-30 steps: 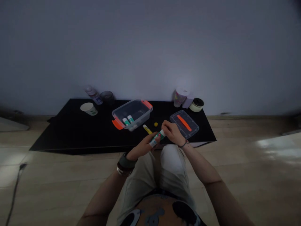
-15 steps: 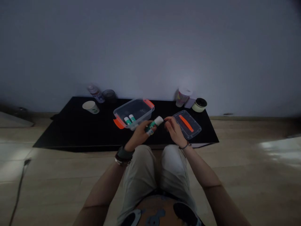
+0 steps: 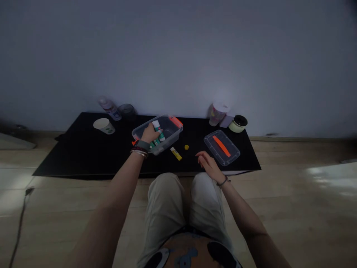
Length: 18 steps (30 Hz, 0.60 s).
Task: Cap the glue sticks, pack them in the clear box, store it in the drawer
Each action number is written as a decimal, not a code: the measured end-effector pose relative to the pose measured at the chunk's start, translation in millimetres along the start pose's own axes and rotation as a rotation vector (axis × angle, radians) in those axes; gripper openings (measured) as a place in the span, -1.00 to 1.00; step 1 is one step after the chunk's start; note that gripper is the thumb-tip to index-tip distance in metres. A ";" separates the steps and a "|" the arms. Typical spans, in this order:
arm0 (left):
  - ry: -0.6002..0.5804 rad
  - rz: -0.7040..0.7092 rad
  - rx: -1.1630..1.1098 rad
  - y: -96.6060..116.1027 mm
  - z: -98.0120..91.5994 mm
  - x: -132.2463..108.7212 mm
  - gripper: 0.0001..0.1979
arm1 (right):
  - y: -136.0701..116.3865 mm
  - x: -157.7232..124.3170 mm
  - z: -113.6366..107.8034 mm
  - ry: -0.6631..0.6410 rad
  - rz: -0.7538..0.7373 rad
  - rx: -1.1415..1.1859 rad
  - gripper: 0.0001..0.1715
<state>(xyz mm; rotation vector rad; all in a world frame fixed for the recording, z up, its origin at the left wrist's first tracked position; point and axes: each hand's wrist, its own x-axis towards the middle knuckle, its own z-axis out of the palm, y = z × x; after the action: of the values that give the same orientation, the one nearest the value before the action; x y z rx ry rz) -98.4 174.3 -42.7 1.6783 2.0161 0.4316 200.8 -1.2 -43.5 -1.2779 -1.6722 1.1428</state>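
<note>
Glue stick (image 3: 157,125), green-and-white, is held within clear box (image 3: 171,140) by closed left hand (image 3: 150,133), right hand (image 3: 208,163) being empty, loosely open, right of the box; placing is judged under way, release called for next.

white and green are banding the tube (image 3: 158,128), yellow and white are colouring the stick (image 3: 176,153), orange is brightening the lid handle (image 3: 221,146), black is covering the table (image 3: 83,152)
</note>
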 end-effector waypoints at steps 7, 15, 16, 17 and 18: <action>-0.163 -0.049 0.143 -8.5 17.6 10.7 -0.29 | -2.5 1.5 1.5 -0.044 0.021 -0.034 -0.64; -0.212 -0.028 0.378 -11.3 27.1 21.5 -0.32 | -1.1 -0.2 1.1 -0.051 0.010 -0.094 -0.64; -0.218 -0.027 0.406 -12.0 28.9 22.5 -0.33 | -0.7 -0.4 0.8 -0.050 0.008 -0.094 -0.64; -0.221 -0.027 0.425 -12.7 30.5 23.3 -0.35 | -0.2 -0.6 0.5 -0.048 0.008 -0.092 -0.64; -0.222 -0.027 0.436 -13.5 32.0 24.0 -0.37 | 0.5 -0.7 0.2 -0.048 0.008 -0.091 -0.64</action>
<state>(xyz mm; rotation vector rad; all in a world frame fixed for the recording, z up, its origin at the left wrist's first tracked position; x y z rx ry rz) -95.3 193.1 -80.3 1.8445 2.0604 -0.2169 201.0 -1.9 -44.1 -1.3232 -1.7737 1.1220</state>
